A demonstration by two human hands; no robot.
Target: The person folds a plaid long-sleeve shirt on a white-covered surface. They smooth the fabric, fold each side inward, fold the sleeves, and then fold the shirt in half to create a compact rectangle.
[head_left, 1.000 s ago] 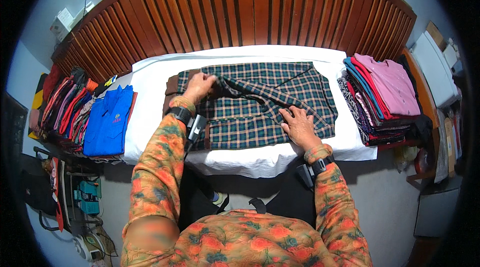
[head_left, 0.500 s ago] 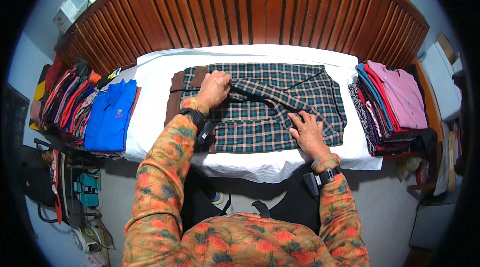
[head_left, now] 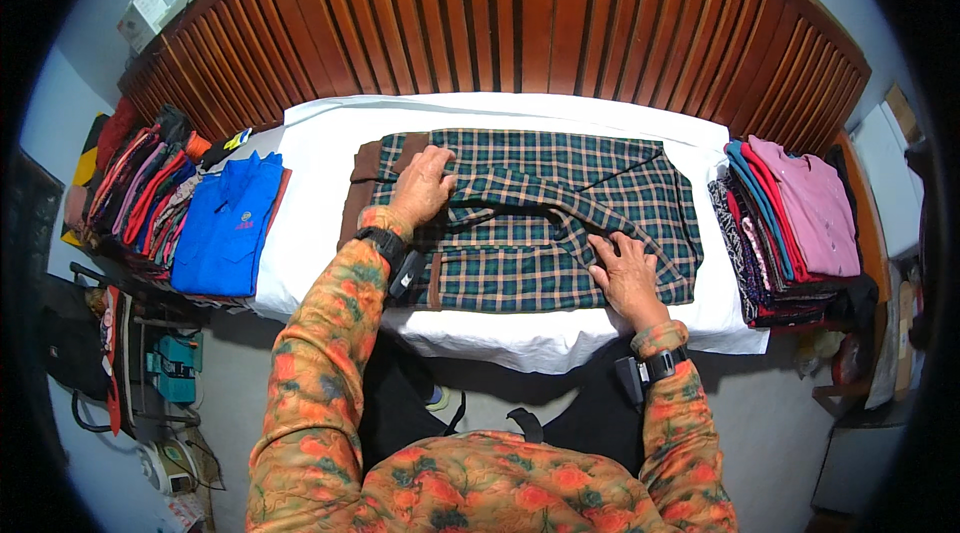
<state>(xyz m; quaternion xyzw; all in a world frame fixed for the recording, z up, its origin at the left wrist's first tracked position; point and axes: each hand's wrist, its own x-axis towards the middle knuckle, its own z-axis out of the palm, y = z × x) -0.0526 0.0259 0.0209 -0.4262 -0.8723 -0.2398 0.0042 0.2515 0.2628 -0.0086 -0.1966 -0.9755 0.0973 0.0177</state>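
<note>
A green, dark and tan plaid garment [head_left: 520,278] with brown bands [head_left: 362,183] at its left end lies folded over on a white cloth [head_left: 310,133]. A loose strip of it runs diagonally across the middle, with a dark gap beneath. My left hand [head_left: 424,185] rests on the garment near the upper brown band, fingers stretched and a little apart. On the lower right part, my right hand [head_left: 630,281] presses down with its fingers spread. Both wrists wear black straps with small devices.
Left of the garment lie a folded blue shirt [head_left: 225,238] and a tall stack of clothes [head_left: 135,193]. To the right stands another clothes stack, topped by a pink shirt [head_left: 812,208]. A slatted wooden headboard [head_left: 535,23] rises behind. A teal box [head_left: 178,366] sits low at left.
The left fingers look more stretched out and lie flatter on the cloth. The right hand stays nearly in place on the garment. The whole view has shifted slightly.
</note>
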